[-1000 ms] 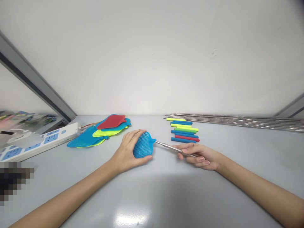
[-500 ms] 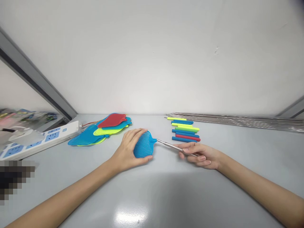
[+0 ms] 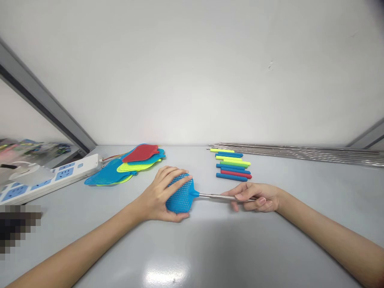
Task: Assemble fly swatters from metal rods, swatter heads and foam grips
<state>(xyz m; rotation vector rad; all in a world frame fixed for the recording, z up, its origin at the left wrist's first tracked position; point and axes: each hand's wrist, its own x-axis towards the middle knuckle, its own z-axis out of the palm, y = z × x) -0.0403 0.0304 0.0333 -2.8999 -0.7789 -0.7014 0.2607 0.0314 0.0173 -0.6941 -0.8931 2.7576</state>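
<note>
On the worktop (image 3: 210,248) we see a left hand (image 3: 154,196) spread around a blue swatter head (image 3: 181,200), midway between the left and right edges; fingers lie over its mesh, the thumb along its near side. The right hand (image 3: 258,198) grips a metal rod (image 3: 214,196) whose tip meets the head's neck; the palm hides the other end. At the left edge we note a white power strip (image 3: 72,172) with blue socket panels, its markings too small for us to read, and packets (image 3: 45,148) beyond it, their print blurred. Red, blue and yellow swatter heads (image 3: 141,154) overlap near the far left corner, beside the strip. Coloured handles (image 3: 234,165) lie just beyond the right hand, and loose rods (image 3: 300,153) line the far edge toward the far right corner, below the wall (image 3: 192,80).
</note>
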